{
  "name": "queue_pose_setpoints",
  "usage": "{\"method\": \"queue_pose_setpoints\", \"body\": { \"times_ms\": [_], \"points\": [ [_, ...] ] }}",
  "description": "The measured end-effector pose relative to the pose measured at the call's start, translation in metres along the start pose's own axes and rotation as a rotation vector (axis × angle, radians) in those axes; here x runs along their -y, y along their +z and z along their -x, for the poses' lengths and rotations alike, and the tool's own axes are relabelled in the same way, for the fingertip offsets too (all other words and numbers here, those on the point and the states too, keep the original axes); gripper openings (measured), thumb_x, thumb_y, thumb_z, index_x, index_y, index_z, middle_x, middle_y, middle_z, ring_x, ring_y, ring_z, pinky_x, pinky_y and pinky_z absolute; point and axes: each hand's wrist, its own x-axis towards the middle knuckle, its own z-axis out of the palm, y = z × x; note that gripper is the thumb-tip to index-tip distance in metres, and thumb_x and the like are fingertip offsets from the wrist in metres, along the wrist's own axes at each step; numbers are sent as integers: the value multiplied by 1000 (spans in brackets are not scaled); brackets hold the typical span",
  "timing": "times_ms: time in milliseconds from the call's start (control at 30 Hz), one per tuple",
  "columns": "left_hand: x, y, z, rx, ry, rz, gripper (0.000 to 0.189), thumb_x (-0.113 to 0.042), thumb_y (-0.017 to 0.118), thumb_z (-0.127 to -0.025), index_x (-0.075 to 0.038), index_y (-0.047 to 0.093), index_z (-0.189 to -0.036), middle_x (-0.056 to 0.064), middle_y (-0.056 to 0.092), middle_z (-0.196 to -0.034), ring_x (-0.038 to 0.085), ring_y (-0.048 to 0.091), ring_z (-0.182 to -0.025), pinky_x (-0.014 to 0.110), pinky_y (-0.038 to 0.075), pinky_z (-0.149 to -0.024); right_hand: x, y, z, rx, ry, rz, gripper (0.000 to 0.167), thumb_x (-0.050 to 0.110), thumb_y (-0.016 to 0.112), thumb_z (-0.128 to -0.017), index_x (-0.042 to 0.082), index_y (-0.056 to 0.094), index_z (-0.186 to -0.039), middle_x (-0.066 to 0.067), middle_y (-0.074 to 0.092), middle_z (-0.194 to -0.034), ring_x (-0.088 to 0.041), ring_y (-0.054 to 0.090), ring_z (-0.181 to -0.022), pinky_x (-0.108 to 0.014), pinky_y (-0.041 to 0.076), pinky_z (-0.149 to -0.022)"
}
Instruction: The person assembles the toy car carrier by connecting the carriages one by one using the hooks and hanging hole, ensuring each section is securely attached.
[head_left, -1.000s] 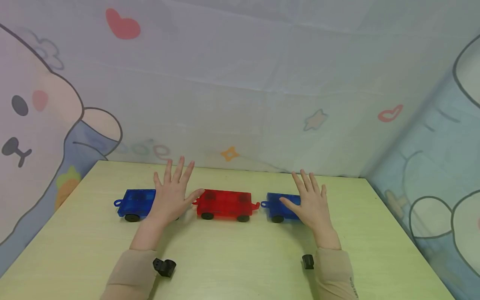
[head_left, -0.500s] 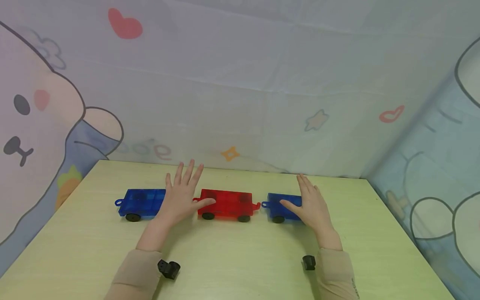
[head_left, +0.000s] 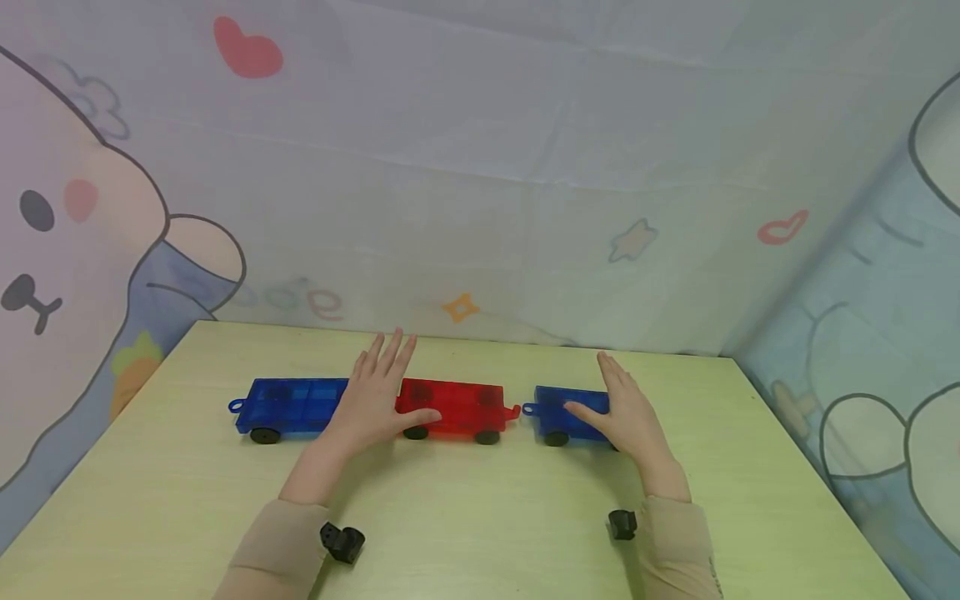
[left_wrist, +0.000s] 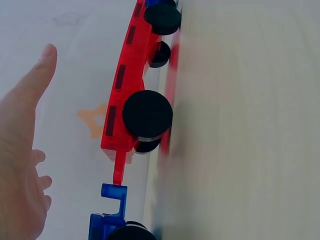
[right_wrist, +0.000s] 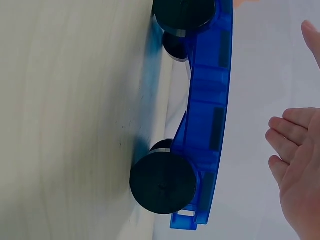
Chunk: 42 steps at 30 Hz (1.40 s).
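Three see-through toy train cars with black wheels stand in a row: a blue one (head_left: 288,407) at left, a red one (head_left: 468,408) in the middle, and another blue one (head_left: 558,410) at right. My left hand (head_left: 367,408) hovers with thumb spread, hiding the join between the left blue car and the red one. In the left wrist view the blue coupling (left_wrist: 120,192) lies at the red car's end; whether they are linked I cannot tell. Fingers extended, my right hand (head_left: 632,417) is above the right blue car, apart from it in the right wrist view (right_wrist: 300,170).
The pale wooden table (head_left: 480,517) runs back to a cloth backdrop (head_left: 480,167) with cartoon prints. Small black devices sit at both wrists, one by the left sleeve (head_left: 266,542) and one by the right sleeve (head_left: 671,533).
My left hand has shifted right, from over the left blue car towards the red one. The fingers of my right hand have drawn together. The cars stand where they were.
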Motion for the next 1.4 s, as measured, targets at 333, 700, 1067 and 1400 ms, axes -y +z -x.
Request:
{"method": "queue_pose_setpoints", "body": {
  "times_ms": [333,700,1067,1400],
  "points": [
    [-4,4,-1,20,3,66,111,-59,67,-82,-7,5,-158,14,7,-165,37,5,-152,57,10,-121,-6,0,2,72,9,-57,109,58,69,-83,4,11,-157,-23,16,-161,-45,18,-147,-64,22,-115],
    [-10,10,-1,103,-57,158,108,-57,64,-87,-2,3,-157,16,8,-165,36,9,-152,53,12,-122,-12,0,4,159,42,-101,107,56,67,-86,-2,11,-156,-26,14,-161,-47,14,-147,-66,18,-115],
    [-15,16,0,150,-61,192,102,-50,63,-91,1,3,-156,19,8,-164,37,9,-151,53,18,-121,-17,1,5,201,63,-140,98,54,58,-93,-2,8,-156,-26,9,-162,-46,9,-148,-68,13,-115],
    [-14,23,-1,197,-76,204,98,-46,67,-90,1,11,-156,19,17,-162,37,16,-150,53,23,-119,-19,4,5,233,66,-181,95,52,56,-95,-3,6,-156,-27,6,-162,-46,4,-149,-65,11,-117]
  ]
}}
